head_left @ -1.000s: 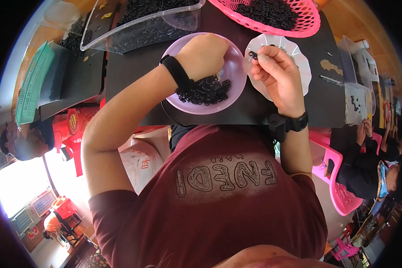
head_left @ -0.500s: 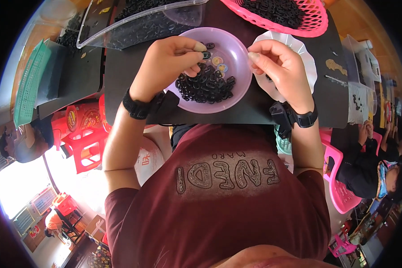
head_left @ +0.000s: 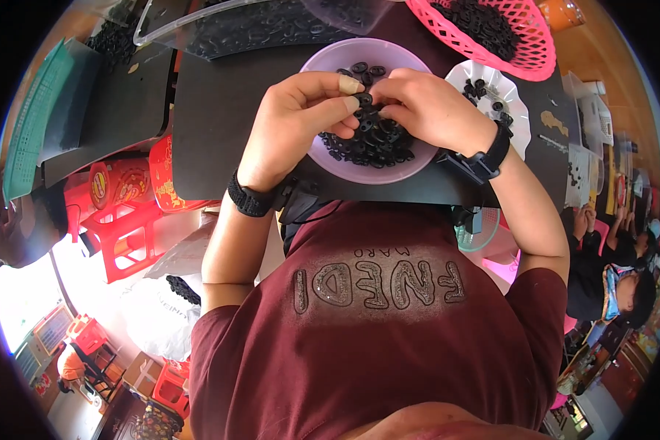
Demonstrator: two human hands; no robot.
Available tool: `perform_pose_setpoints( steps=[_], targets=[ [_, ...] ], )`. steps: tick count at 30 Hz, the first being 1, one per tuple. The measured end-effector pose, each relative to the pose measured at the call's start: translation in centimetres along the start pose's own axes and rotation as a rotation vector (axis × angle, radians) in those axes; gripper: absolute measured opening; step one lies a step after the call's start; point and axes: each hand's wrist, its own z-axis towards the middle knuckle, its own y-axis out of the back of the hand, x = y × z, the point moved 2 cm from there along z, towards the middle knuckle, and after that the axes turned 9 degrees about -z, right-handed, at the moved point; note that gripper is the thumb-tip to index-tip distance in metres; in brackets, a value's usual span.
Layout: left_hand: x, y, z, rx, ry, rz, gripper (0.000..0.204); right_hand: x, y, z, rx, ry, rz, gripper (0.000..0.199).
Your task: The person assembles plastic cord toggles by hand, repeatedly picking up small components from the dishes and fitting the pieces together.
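Note:
Over a light purple bowl (head_left: pixel 334 59) of small black oval plastic pieces (head_left: pixel 370 147), both of my hands are close together. My left hand (head_left: pixel 290 121) pinches one black oval piece (head_left: pixel 363 98) with holes between thumb and forefinger; a tan wrap covers a fingertip. Beside that piece, the fingers of my right hand (head_left: pixel 436 110) are bent and closed at its right side. What they hold, if anything, is hidden. A white scalloped dish (head_left: pixel 519 99), partly behind my right wrist, has several small black parts in it.
A clear plastic bin (head_left: pixel 271 33) of black pieces stands at the far left. At the far right is a pink lattice basket (head_left: pixel 539 55) with more. The dark table (head_left: pixel 220 132) has its near edge at my body. People sit at the right.
My right hand has moved left from the white dish to my left hand over the bowl. My left hand has shifted slightly right, and the view has shifted a little.

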Motion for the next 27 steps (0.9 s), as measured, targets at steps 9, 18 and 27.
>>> perform_pose_setpoints(
  steps=[9,18,27],
  targets=[
    [0.5,-0.3,-0.4,-0.007,-0.053,0.002,0.021,0.7,1.3,-0.6,0.059,-0.251,0.409,0.013],
    [0.6,-1.4,-0.3,0.027,-0.034,0.058,0.021,0.8,1.6,-3.2,-0.039,-0.429,1.12,0.014],
    [1.5,-3.1,-0.3,-0.011,-0.047,0.082,0.02,0.1,1.5,-4.9,-0.344,-0.303,1.298,0.016]
  ],
)
